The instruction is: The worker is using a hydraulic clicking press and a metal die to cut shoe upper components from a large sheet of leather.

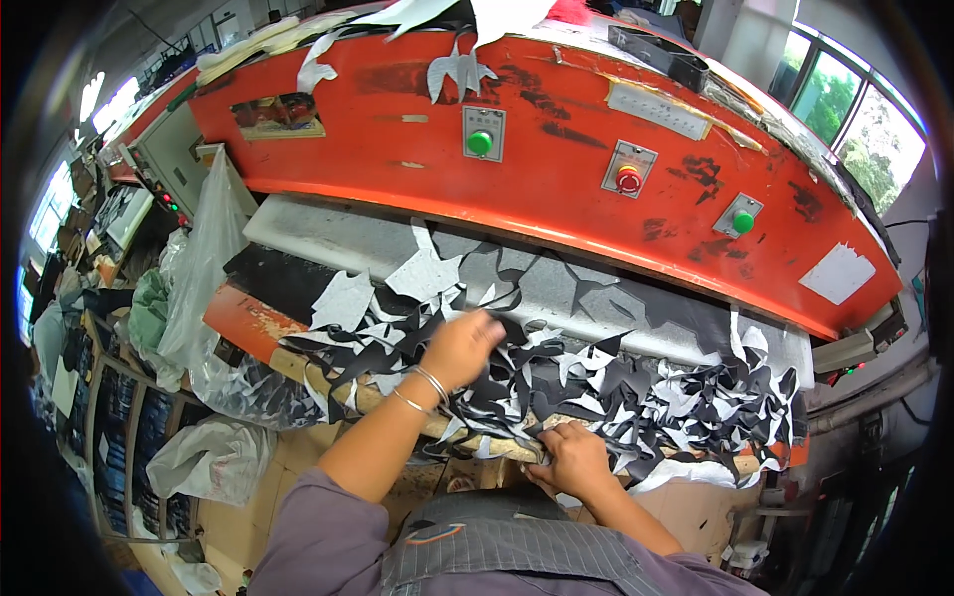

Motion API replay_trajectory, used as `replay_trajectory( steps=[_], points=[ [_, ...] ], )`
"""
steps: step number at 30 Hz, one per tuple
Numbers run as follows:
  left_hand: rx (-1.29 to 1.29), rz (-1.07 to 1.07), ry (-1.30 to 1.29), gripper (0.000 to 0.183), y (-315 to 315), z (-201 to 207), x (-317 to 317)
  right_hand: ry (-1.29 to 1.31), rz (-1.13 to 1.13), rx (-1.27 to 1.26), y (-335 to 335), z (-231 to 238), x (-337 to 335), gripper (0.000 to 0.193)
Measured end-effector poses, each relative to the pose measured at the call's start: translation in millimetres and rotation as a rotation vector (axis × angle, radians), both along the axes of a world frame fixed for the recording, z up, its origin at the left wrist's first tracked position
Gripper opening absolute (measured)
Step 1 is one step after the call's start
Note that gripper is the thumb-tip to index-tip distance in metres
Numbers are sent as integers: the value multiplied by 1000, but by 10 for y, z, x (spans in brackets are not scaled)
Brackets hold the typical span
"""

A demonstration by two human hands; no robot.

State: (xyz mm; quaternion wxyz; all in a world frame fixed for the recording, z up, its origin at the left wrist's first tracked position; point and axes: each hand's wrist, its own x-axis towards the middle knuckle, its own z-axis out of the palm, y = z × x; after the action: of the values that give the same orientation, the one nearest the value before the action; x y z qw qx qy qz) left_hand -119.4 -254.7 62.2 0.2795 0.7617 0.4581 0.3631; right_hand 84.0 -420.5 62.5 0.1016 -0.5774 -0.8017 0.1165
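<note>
A thick heap of black and white sheet offcuts (pixel 606 382) lies along the front of a large orange press (pixel 417 149). My left hand (pixel 462 348), with two bangles at its wrist, is over the left part of the heap. Its fingers are smeared by motion, so whether it holds a piece is unclear. At the heap's front edge my right hand (pixel 576 459) is closed, its fingers curled by the wooden edge strip (pixel 452 429). What lies inside those fingers is hidden. Larger white pieces (pixel 343 301) rest to the left of my left hand.
A pale cutting board (pixel 348 236) runs under the press beam. Green push buttons (pixel 480 143) and a red stop button (pixel 628 179) are on the orange front. Clear plastic sheeting (pixel 204 268) hangs at the left, above a white bag (pixel 214 462) and a rack (pixel 124 417).
</note>
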Motion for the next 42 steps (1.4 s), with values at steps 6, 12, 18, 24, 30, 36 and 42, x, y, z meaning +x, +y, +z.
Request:
replay_trajectory(
  steps=[6, 12, 18, 24, 30, 36, 42],
  points=[
    [-293, 707, 94, 45, 700, -363, -949, -12, -15, 20, -155, 69, -118, 46],
    [-425, 529, -192, 60, 644, -391, -714, 3, -14, -5, -331, 236, 128, 43],
    [-349, 547, -200, 43, 412, 132, -1817, 155, 226, -549, 791, 743, 738, 47],
    [-163, 524, 120, 46, 618, 302, -1386, -91, 14, 172, 2846, 813, 1177, 88],
    [-215, 46, -138, 37, 494, 403, -612, -213, -18, 87, 3550, 706, 882, 82],
    [-444, -130, -293, 34, 361, 565, -401, -60, -23, 200, 3330, 769, 658, 53],
    [-433, -50, -720, 66, 581, 185, 154, 917, -123, -314, 2624, 559, 808, 40]
  ],
)
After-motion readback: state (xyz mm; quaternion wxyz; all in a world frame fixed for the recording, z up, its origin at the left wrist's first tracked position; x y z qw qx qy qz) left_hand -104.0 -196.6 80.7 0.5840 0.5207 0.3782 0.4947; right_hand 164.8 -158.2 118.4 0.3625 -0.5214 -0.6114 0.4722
